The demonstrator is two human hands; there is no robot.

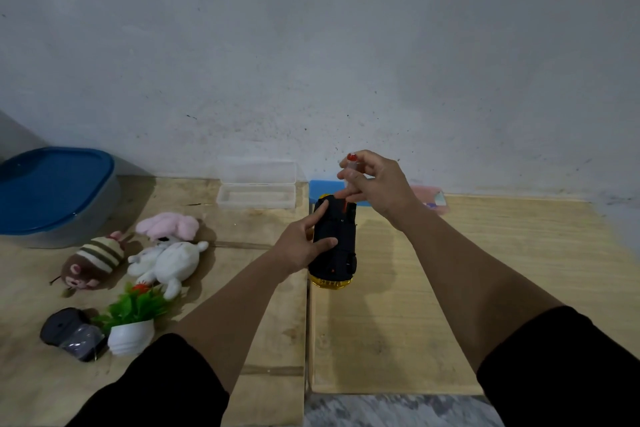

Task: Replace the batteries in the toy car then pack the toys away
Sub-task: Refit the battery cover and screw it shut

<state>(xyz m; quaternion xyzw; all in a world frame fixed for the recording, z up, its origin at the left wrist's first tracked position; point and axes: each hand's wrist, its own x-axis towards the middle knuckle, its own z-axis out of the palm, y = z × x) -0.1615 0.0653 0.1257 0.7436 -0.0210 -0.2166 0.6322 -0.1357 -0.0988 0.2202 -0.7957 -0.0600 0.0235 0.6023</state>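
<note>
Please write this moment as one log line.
left hand: holds car | right hand: screwdriver on car | plush toys: unpacked

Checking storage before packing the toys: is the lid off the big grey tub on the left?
No: the blue lid sits closed on the grey tub, behind the plush toys.

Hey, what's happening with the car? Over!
Left hand grips upturned toy car. Right hand pinches red-capped screwdriver at its underside. Nothing blocking.
</note>
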